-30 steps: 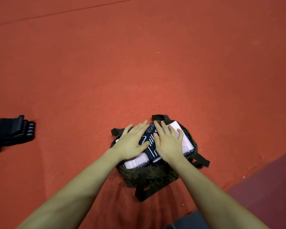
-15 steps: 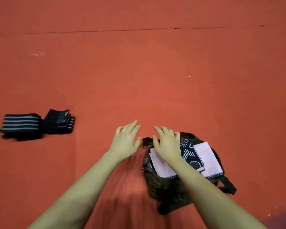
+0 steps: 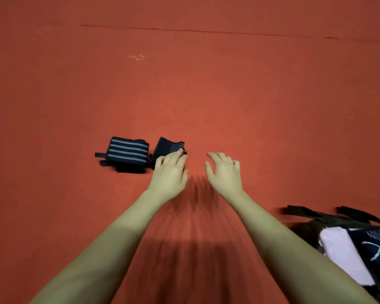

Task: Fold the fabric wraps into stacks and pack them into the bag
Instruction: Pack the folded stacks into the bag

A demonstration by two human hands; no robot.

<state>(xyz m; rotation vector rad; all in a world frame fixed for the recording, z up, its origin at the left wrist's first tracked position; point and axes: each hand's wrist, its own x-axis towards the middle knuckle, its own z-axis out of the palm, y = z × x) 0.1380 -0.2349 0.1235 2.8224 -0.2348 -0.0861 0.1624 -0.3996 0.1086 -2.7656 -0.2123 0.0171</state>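
Striped wrap stacks (image 3: pixel 127 153) lie beside the bag (image 3: pixel 316 218); left hand (image 3: pixel 170 172) and right hand (image 3: pixel 224 172), both spread and empty, should clasp one stack squarely.

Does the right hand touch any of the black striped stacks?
Apart. The head view shows bare red floor between the right hand and the nearer black striped stack.

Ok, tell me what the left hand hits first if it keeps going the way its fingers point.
Most likely the nearer dark wrap stack: the left hand points up and slightly right, fingertips already overlapping that stack's near edge. Whether they touch it or hover above is unclear from this view. The striped stack lies off to the side.
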